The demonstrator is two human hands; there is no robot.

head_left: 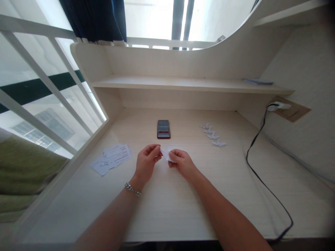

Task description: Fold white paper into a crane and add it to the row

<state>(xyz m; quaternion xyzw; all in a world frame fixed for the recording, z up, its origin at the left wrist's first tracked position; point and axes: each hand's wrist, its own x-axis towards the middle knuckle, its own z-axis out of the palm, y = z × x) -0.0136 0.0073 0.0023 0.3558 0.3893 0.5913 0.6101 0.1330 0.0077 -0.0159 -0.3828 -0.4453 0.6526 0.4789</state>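
A small piece of folded white paper (165, 153) is held up between my two hands over the middle of the desk. My left hand (148, 161) pinches its left edge between thumb and fingers. On the other side, my right hand (182, 161) grips the right part of the paper, thumb on top. Just beyond the hands lies a small dark stapler-like or boxy object (163, 129) with a red edge. Off to the right sit several small folded white paper figures (213, 134) in a slanting row, resembling paper cranes.
Several printed white paper sheets (116, 157) overlap on the left of the desk (167, 219). A black cable (258, 174) runs from the wall socket (289, 108) down the right side. A shelf (183, 83) spans the back, with a flat bluish item (258, 82) on it. White railing stands at left.
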